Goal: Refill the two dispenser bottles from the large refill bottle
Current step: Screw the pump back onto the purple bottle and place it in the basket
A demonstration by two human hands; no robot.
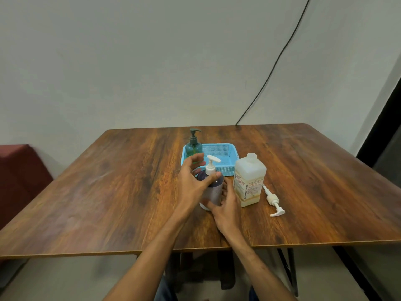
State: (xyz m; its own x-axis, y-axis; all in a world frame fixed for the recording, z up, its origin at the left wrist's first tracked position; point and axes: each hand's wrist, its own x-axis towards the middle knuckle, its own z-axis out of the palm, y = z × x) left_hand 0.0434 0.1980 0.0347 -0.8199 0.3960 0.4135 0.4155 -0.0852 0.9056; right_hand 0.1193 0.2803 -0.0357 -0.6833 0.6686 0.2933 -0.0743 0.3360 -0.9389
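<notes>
I read this as the opening step on the first dispenser: the purple dispenser bottle [213, 190] stands upright near the middle of the table [108, 192], its white pump [211, 162] not yet off. My right hand [227, 209] grasps its lower body; my left hand [193, 183] curls round the shoulder, thumb on the front. Next I'd judge the collar needs unscrewing while the base is held steady.

The large refill bottle [249, 181], pale and translucent, stands at 3 o'clock, a loose pump [273, 202] lying beyond. The green dispenser bottle [193, 144] stands at 11 o'clock in the blue basket [230, 148].
</notes>
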